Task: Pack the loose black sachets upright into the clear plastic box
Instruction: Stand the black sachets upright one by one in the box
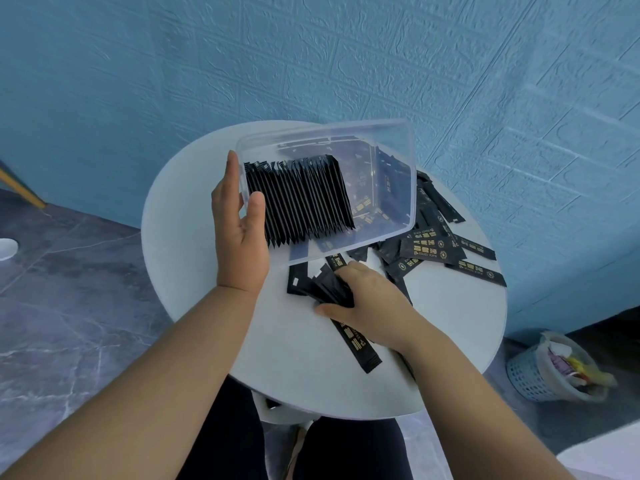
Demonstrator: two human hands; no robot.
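Loose black stick-shaped sachets (pixel 433 251) litter the round white worktop (pixel 194 237); our right hand (pixel 367 299) clasps a bundle (pixel 325 285), long axes slanting toward the tilted clear plastic box (pixel 398 150) just beyond, gripped by our left hand (pixel 239 230).

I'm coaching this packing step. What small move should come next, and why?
Probably lift the bunch of sachets the right hand grips and stand it beside the packed row: the left hand holds the clear box tilted, with room left there.
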